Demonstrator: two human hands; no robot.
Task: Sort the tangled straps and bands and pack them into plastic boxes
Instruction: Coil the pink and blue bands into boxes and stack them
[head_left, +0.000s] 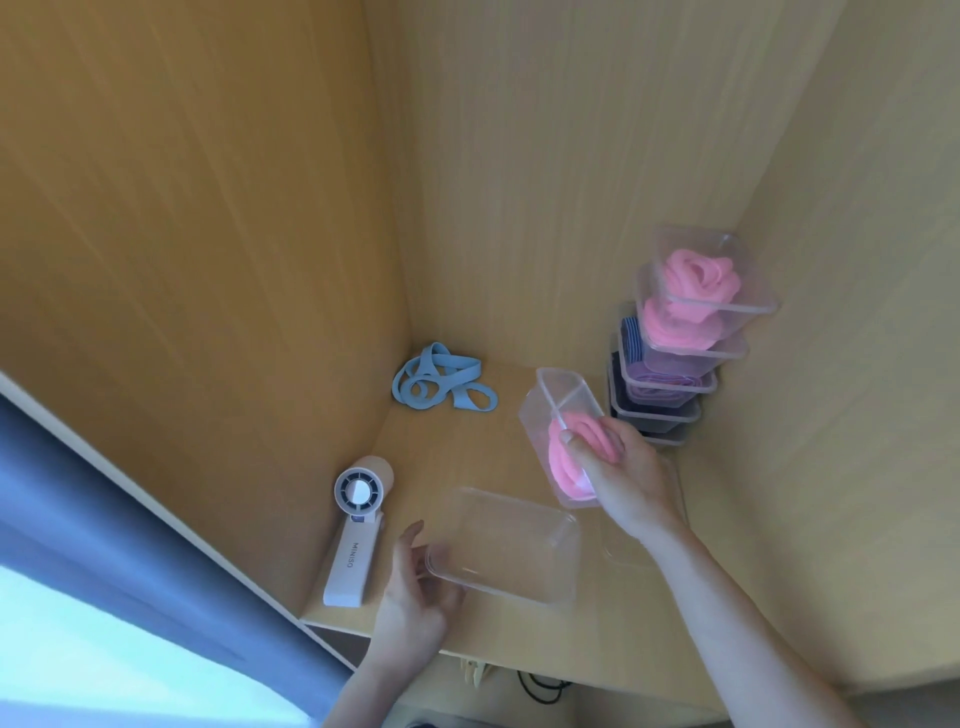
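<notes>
My right hand (618, 470) grips a clear plastic box (553, 402) that holds a rolled pink band (563, 462), tilted above the wooden shelf. My left hand (415, 587) holds the near left corner of an empty clear plastic box (511, 545) resting on the shelf. A tangle of light blue bands (441, 384) lies loose at the back left corner. Against the right wall stands a stack of clear boxes (691, 338), the upper ones filled with pink bands, the lower ones with purple and dark ones.
A white hand-held fan (356, 535) lies at the shelf's front left beside my left hand. Wooden walls close the shelf (467, 452) on the left, back and right. A blue curtain (104, 519) hangs at the lower left. Dark cables show below the shelf's front edge.
</notes>
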